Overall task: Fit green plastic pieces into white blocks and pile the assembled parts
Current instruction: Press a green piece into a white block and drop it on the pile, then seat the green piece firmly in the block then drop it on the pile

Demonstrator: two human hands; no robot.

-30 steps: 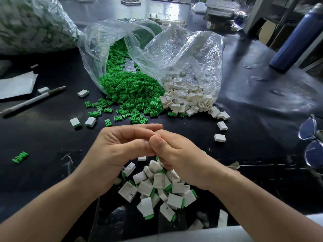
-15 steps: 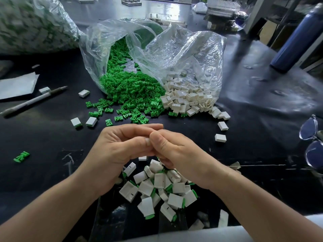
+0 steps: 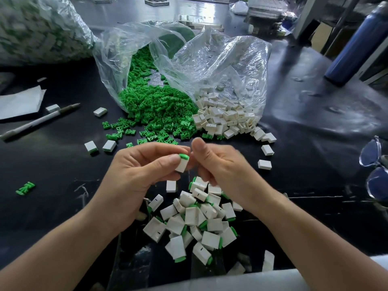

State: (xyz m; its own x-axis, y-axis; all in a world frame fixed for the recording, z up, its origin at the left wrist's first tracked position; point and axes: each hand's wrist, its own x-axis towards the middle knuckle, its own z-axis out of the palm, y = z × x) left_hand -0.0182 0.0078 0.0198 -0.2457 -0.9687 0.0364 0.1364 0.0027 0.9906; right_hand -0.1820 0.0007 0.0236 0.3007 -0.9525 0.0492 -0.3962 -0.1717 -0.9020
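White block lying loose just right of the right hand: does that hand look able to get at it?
Probably yes. The white block lies on bare table beside the right hand, nothing between them; whether its curled fingers hold something is unclear.

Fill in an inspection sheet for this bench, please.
Surface: black table, scuffed.
Job's things: green pieces and white blocks spill from clear bags; assembled pile near the front edge.
Clutter: pen, paper, glasses, loose blocks.
Hands: left hand pinches an assembled part; right hand blurred, grip unclear.
Cables: nothing seen.
Surroundings: blue bottle, large filled bag.
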